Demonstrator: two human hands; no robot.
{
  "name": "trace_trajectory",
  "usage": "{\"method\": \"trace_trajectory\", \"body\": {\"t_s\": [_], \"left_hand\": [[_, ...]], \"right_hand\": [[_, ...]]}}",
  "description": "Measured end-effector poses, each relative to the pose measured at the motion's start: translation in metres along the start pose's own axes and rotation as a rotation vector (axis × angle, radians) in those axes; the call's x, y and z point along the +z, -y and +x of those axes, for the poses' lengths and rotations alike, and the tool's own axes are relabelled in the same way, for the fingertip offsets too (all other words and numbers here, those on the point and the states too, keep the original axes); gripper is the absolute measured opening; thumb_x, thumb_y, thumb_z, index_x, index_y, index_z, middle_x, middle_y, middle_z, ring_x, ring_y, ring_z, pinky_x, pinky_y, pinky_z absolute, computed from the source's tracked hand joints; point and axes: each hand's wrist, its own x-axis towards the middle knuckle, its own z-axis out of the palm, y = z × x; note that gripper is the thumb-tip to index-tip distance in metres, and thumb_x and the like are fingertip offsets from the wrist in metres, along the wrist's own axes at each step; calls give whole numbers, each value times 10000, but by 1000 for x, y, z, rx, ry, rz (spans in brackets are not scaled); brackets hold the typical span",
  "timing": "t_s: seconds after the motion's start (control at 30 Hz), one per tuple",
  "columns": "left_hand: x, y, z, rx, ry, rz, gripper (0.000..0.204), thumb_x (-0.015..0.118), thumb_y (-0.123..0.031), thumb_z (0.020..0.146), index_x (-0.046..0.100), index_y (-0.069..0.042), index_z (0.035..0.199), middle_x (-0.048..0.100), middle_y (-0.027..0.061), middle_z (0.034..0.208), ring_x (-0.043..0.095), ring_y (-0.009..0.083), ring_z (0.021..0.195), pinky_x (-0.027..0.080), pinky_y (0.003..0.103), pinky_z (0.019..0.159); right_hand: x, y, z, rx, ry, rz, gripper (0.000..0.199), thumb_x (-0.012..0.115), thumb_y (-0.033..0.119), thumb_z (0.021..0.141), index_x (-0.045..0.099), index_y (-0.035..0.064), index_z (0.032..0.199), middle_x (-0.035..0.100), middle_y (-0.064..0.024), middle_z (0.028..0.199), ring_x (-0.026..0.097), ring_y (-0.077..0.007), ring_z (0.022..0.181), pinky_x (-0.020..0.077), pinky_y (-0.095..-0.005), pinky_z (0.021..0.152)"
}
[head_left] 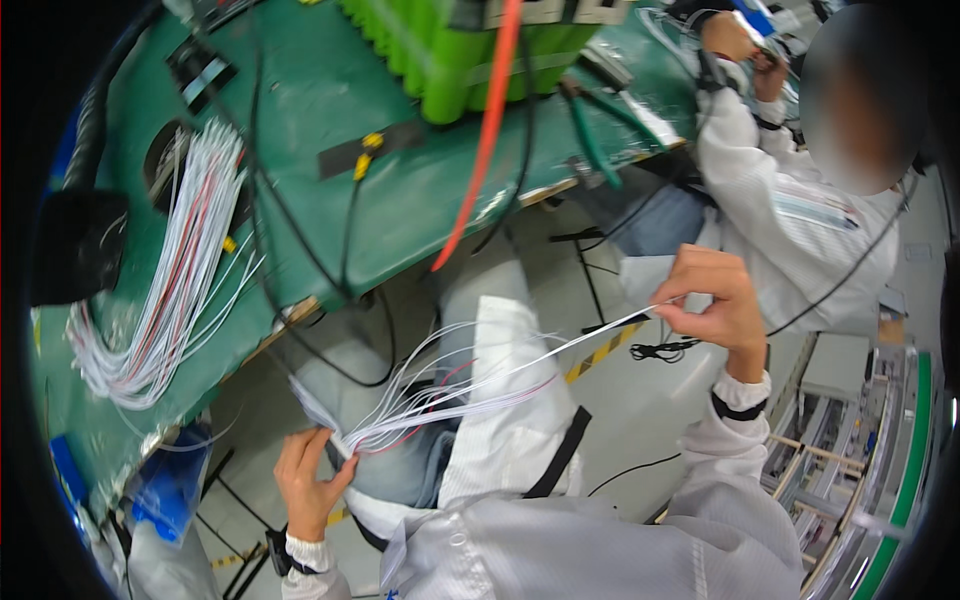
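Note:
A bundle of thin white wires (460, 408) with a few red ones stretches across my lap between my hands. My left hand (308, 478) is closed around the gathered end of the bundle, with thumb and fingers pressed together on it. Out to the right, my right hand (715, 300) pinches the tip of one or more white wires pulled taut; the exact number is too fine to tell. The other wires fan out loosely above my legs. On the green table, a larger bundle of white and red wires (185, 280) lies bent to the left.
The green table (290, 80) carries a block of green cylinders (430, 50), green-handled pliers (595, 130) and black cables. An orange strip (490, 130) hangs over its edge. A co-worker in a white coat (790, 220) sits at right. A blue item in a clear bag (170, 500) hangs lower left.

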Motion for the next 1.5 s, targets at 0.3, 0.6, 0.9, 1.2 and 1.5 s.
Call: {"method": "trace_trajectory", "body": {"t_s": [0.3,0.6,0.9,1.2,1.5], "left_hand": [[-4,-15,8,-41,53,2,543,897,-93,570,685,-14,1064,672,147,1033,647,355,926,528,425,783],[-14,-157,82,308,-151,-379,584,900,-185,701,655,18,1190,676,183,1210,656,406,1071,538,472,868],[40,-215,132,370,-154,-730,194,817,-11,792,750,-7,974,753,112,893,728,239,776,557,305,681],[34,-194,132,274,-159,-727,124,790,16,806,744,4,920,717,112,796,691,220,678,510,286,610],[42,-173,124,-134,52,-1291,94,701,-50,948,696,44,948,692,57,806,660,110,745,526,260,698]], "right_hand": [[-11,9,-4,-68,-54,-6,144,787,-22,653,739,44,771,616,-31,655,576,-169,598,410,-301,528],[-6,53,6,-128,-6,-34,157,805,3,653,725,63,775,613,-16,657,582,-179,597,405,-302,528],[14,75,14,-88,38,65,132,800,21,697,709,74,775,613,-9,660,584,-176,605,426,-310,538],[33,69,35,-58,132,120,76,772,53,741,710,52,784,602,-24,658,593,-187,603,466,-317,555],[0,-4,85,71,-330,-197,684,837,357,807,583,38,1356,590,-167,1348,562,-355,1262,442,-413,1068]]}}
